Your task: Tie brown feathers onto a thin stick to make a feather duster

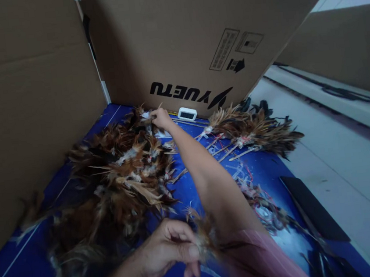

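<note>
Close to me at the bottom, my left hand (173, 247) is closed in a pinch on a small bunch of brown feathers (207, 237), blurred at its ends. My right hand (161, 118) reaches across to the far end of a big loose feather pile (124, 162). Its fingers are bent together at the pile's edge, beside a small white piece (145, 115); what they grip is hidden among the feathers. To the right of my right forearm lie feather dusters (250, 129) with thin sticks, bound with white and red ties.
Cardboard walls (174, 38) stand behind and at left of the blue surface (190, 186). A small white digital display (187, 113) rests against the back wall. At right are tangled ties and scraps (261, 205), a dark flat block (314, 208) and dark-handled scissors (322, 247).
</note>
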Demonstrator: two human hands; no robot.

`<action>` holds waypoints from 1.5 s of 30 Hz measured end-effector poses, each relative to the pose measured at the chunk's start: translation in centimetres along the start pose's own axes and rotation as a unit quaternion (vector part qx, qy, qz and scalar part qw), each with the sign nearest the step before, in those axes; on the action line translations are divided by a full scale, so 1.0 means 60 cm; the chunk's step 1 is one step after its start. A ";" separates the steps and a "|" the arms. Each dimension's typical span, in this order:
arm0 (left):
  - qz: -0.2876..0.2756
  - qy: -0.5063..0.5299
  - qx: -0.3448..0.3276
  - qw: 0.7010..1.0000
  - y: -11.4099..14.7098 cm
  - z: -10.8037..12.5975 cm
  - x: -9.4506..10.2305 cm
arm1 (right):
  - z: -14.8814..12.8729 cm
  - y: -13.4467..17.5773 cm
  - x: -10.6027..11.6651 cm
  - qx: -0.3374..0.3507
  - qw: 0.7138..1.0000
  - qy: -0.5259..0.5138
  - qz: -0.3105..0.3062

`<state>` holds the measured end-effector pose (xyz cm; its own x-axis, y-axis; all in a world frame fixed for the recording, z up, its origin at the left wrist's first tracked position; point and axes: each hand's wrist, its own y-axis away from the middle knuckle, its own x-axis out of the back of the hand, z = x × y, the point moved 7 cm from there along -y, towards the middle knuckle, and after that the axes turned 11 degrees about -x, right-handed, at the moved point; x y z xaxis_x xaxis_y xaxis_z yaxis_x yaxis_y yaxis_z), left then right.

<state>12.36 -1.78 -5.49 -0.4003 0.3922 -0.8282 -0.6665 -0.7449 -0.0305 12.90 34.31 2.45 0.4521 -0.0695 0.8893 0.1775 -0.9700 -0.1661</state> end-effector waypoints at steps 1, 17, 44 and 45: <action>-0.003 -0.003 0.002 1.000 0.000 0.000 -0.001 | -0.003 0.001 0.013 0.002 1.000 -0.006 0.010; -0.011 -0.032 0.020 0.999 -0.001 0.000 -0.004 | -0.055 0.043 0.119 0.156 0.965 -0.208 -0.030; -0.018 -0.029 0.024 0.999 0.002 -0.005 -0.005 | 0.051 0.086 0.083 -0.018 0.922 -0.380 -0.069; -0.017 -0.030 0.022 0.999 0.002 -0.005 -0.005 | 0.042 0.083 0.082 0.002 0.927 -0.367 -0.074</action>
<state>12.60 -2.12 -5.42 -0.4122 0.4498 -0.7923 -0.7074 -0.7061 -0.0329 18.20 29.71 4.94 0.8953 0.2436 0.3729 0.2880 -0.9553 -0.0674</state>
